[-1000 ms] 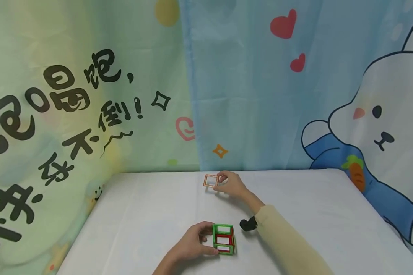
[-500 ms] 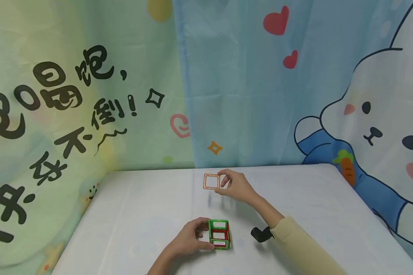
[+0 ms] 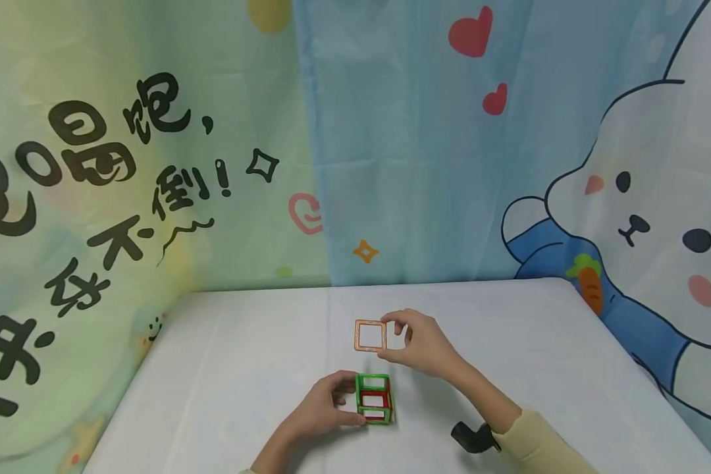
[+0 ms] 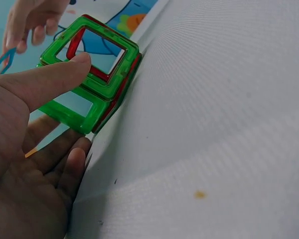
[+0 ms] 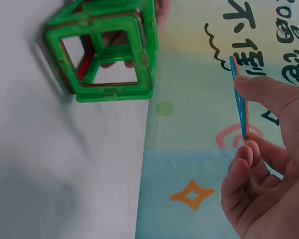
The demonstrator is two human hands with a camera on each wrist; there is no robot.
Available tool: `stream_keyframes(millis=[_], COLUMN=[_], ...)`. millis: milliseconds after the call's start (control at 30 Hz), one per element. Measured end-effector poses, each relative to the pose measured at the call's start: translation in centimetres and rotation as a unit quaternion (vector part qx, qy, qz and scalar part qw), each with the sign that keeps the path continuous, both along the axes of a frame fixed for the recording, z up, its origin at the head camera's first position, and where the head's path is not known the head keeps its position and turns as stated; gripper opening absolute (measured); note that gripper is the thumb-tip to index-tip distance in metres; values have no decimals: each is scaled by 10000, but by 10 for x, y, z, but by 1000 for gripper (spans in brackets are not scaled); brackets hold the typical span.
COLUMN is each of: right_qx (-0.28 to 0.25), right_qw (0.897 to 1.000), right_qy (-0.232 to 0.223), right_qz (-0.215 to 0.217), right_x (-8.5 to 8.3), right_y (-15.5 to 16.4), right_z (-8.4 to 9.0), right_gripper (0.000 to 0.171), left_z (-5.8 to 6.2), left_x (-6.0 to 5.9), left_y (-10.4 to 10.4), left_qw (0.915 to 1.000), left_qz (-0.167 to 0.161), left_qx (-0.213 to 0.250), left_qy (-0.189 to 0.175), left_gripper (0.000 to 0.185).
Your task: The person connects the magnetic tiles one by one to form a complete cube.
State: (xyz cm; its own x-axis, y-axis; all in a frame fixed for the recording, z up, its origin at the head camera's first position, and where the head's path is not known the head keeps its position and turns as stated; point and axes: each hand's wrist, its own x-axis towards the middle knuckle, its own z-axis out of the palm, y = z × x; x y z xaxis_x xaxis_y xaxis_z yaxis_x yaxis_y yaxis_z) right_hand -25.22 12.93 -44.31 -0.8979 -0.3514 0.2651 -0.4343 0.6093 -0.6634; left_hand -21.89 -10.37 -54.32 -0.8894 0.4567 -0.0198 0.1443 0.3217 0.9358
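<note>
Green and red plastic frames make up the cube [image 3: 374,399] that stands on the white table [image 3: 225,368], close to its near edge and about midway along it. From the head camera, the left hand [image 3: 320,413] has its grip clamped on the cube's left side, thumb low at the front and fingers curled at the top. The right hand [image 3: 422,342] holds an orange square frame [image 3: 370,335] upright in the air, just behind and above the cube, pinched at its right edge between thumb and fingers. A small black device [image 3: 473,438] sits at the right wrist, beside the beige sleeve [image 3: 539,447].

From the left wrist, the thumb [image 4: 50,82] presses on the cube's [image 4: 92,74] green top frame, and the other fingers lie below it.

From the right wrist, the square frame [image 5: 240,99] shows edge-on, gripped between thumb and fingers [image 5: 246,164], well apart from the cube [image 5: 107,47].
</note>
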Motion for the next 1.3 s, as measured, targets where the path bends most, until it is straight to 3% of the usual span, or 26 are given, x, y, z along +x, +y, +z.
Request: stream_keyframes(millis=[567, 700, 933, 1300], right_qx=[-86, -130, -208, -222], right_qw=[9973, 9968, 9946, 9946], right_qy=[-629, -694, -925, -886], right_qz=[367, 384, 430, 497], right_x=[35, 39, 44, 45], right_y=[15, 15, 14, 15], right_z=[-23, -28, -37, -45], right_gripper=[51, 50, 50, 50], left_z=[2, 1, -1, 1], left_x=[2, 1, 3, 0], left_y=[-1, -1, -2, -2], left_qw=[9999, 9999, 9996, 9996], left_qz=[14, 22, 42, -55], left_qx=[-79, -129, -203, -273], left_qy=[-66, -85, 205, 23], left_gripper=[63, 64, 68, 73])
